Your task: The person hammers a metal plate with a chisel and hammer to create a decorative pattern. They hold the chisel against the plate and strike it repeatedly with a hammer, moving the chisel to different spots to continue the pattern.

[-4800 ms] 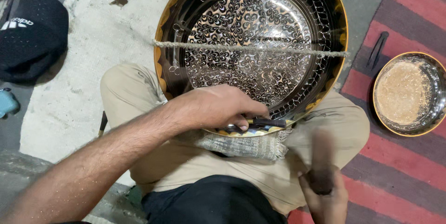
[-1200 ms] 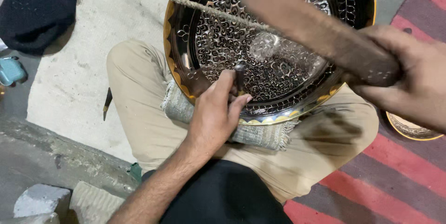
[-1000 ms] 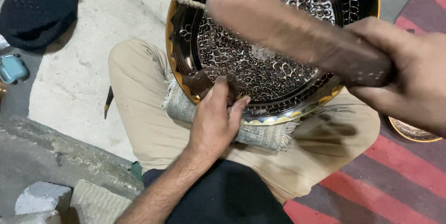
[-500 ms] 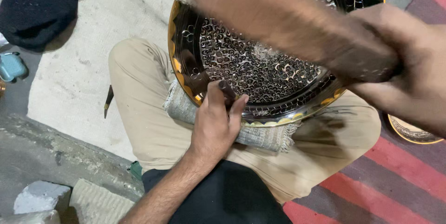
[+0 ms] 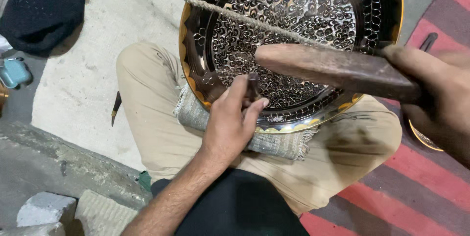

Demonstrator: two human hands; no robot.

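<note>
Right hand [image 5: 440, 89] grips a wooden mallet [image 5: 338, 69] raised over the engraved metal tray [image 5: 293, 35] propped on the lap, left hand [image 5: 230, 123] pinching a small chisel [image 5: 252, 87] to its inner surface; strike squarely, chisel steady.

Counted in view: one engraved metal tray [image 5: 293, 25], one rope [image 5: 254, 21], one wooden mallet [image 5: 338, 69], one punch [image 5: 252, 87], one folded cloth [image 5: 274, 143], one black cap [image 5: 44, 6], two hands, the left hand [image 5: 230, 123] and the right hand [image 5: 435, 99].
</note>
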